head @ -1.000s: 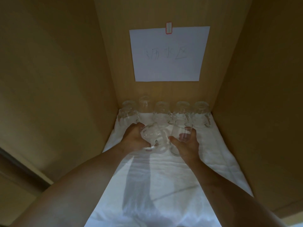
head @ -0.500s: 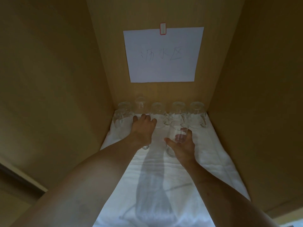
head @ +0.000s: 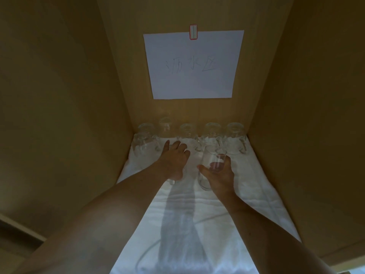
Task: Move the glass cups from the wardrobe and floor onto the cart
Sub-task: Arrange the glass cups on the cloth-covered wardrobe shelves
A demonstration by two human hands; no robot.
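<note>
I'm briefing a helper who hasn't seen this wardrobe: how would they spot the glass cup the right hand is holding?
Find the white paper sheet on the wardrobe's back wall; below it glass cups line the back of a white cloth. Nearer than that row, right of centre, is the glass cup gripped by the right hand. Unlike the row of cups, it is tilted and apart.
</note>
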